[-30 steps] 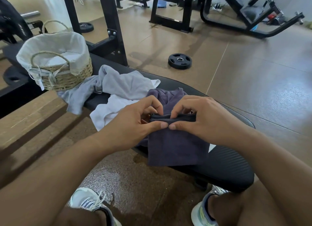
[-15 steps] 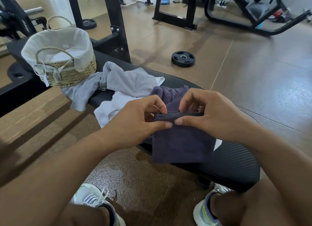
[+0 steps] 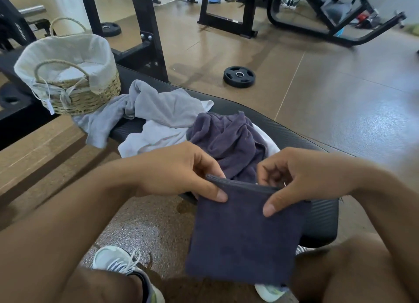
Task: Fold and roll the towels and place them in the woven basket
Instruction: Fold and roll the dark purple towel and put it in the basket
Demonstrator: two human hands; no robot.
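Dark purple folded towel (image 3: 244, 239) up front, another dark purple towel (image 3: 226, 137) crumpled behind it; light grey towel (image 3: 158, 107) and white towel (image 3: 152, 137) alongside. Tan woven basket (image 3: 90, 96), off-white liner. Black ribbed desk (image 3: 294, 132), speckled brown floor (image 3: 226, 60).

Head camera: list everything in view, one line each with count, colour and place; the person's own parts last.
folded towel: one, dark purple, held up by its top edge in front of the bench
loose towels: one grey, one white, one dark purple, heaped on the bench
woven basket: one, tan with pale cloth liner, on the bench's far left end
bench: one, black padded
weight plates: two seen whole, black, on the floor
gym frames: black, behind
shoes: two, white-grey, on the floor
left hand: pinches the towel's upper left corner
right hand: pinches the upper right corner
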